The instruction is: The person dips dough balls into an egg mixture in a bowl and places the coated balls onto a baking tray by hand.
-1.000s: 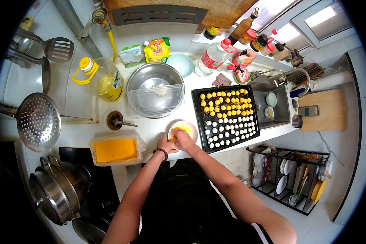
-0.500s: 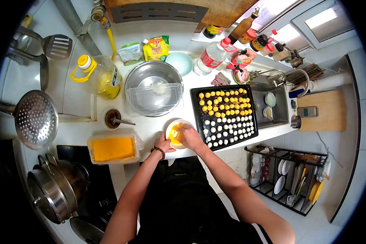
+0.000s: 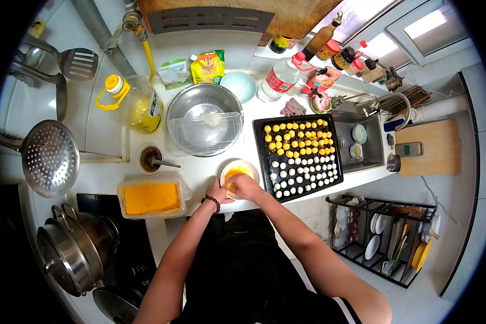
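A small white bowl [image 3: 255,170] with yellow-orange contents [image 3: 235,171] stands near the counter's front edge. My left hand [image 3: 216,191], a beaded bracelet at its wrist, grips the bowl's left side. Inside the bowl, my right hand [image 3: 244,187] dips its bent, closed fingers toward the yellow contents; whatever they hold is hidden. Just right of the bowl lies a black baking tray [image 3: 301,193] with rows of small balls. The balls in the far rows [image 3: 301,141] are yellow, those in the near rows [image 3: 306,169] white.
Left of the bowl are a plastic box of orange filling [image 3: 152,201] and a cup with a spoon [image 3: 149,159]. Behind stand a steel basin [image 3: 181,97] with a clear lid [image 3: 206,134], an oil jug [image 3: 140,105] and a red-capped bottle [image 3: 278,81]. The sink [image 3: 370,154] is at right.
My right hand has moved slightly left and down within the bowl, its fingers more closed. My left hand stays at the bowl's side.
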Available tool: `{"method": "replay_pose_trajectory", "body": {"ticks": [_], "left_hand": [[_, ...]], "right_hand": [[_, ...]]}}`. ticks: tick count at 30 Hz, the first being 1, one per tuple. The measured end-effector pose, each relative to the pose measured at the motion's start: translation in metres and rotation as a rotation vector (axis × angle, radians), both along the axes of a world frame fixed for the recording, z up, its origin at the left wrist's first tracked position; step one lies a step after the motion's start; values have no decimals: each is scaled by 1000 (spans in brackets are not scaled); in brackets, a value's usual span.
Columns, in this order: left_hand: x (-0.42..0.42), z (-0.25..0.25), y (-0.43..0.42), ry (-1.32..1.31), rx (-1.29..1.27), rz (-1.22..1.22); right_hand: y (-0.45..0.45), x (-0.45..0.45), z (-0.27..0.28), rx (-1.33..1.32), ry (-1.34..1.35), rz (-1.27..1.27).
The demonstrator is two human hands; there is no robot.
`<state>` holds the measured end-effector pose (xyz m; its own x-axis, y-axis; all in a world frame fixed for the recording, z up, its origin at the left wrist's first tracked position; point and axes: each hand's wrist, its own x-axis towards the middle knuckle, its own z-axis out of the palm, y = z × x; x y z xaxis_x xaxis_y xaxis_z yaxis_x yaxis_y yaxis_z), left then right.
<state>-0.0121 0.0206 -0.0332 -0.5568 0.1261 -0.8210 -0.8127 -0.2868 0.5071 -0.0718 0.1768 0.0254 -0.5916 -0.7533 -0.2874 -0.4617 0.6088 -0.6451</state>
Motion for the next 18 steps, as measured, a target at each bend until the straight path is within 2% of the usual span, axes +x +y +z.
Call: {"method": "replay_pose_trajectory", "body": {"ticks": [2, 4, 6, 9, 12, 14, 18], "left_hand": [[1, -1, -2, 4, 34, 21], [1, 1, -1, 4, 38, 37], [1, 4, 2, 5, 35, 41], [-2, 14, 4, -1, -5, 6], [-2, 18, 1, -25, -10, -1], [-5, 20, 0, -34, 33, 36], [-4, 30, -4, -11, 42, -4]], "right_hand": [[11, 0, -9, -115, -209, -390], [19, -2, -9, -32, -188, -418], [18, 4, -16, 104, 263, -335], [-6, 0, 12, 143, 206, -367], [-22, -1, -12, 36, 155, -395], [-24, -4, -32, 69, 59, -154], [-11, -7, -33, 41, 73, 5]]}}
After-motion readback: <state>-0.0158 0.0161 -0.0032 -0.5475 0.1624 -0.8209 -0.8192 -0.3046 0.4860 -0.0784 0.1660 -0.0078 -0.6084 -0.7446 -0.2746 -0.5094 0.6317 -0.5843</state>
